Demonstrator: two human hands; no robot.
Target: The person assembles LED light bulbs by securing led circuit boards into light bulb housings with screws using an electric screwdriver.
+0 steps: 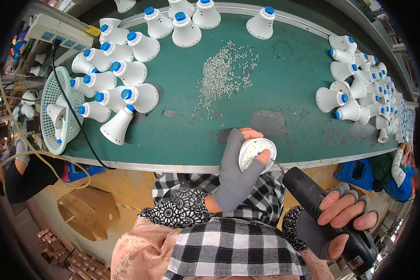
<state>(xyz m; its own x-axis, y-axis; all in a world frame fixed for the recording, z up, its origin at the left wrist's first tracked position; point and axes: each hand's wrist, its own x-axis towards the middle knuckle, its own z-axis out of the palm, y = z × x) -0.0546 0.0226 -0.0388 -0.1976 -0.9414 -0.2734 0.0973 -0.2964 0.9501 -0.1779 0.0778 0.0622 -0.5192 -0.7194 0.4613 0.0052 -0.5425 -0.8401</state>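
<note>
My left hand (240, 165), in a grey fingerless glove, grips a white lamp housing (243, 154) whose round face with small yellow LED dots is turned up toward me. The thumb presses on that face. In my right hand (343, 217), also gloved, is a black electric screwdriver (308, 189), its fingers wrapped round the body. The bit (278, 165) reaches the rim of the lamp's face beside my left thumb. Beyond the hands, a loose pile of small screws (224, 72) lies on the green tabletop (284, 84).
White lamp housings with blue caps stand in a group at left (135, 77), along the back (186, 32), and crowded at right (359, 88). A pale green basket (49, 112) sits at the left edge beside a black cable (70, 105). Other people (399, 170) work at both sides.
</note>
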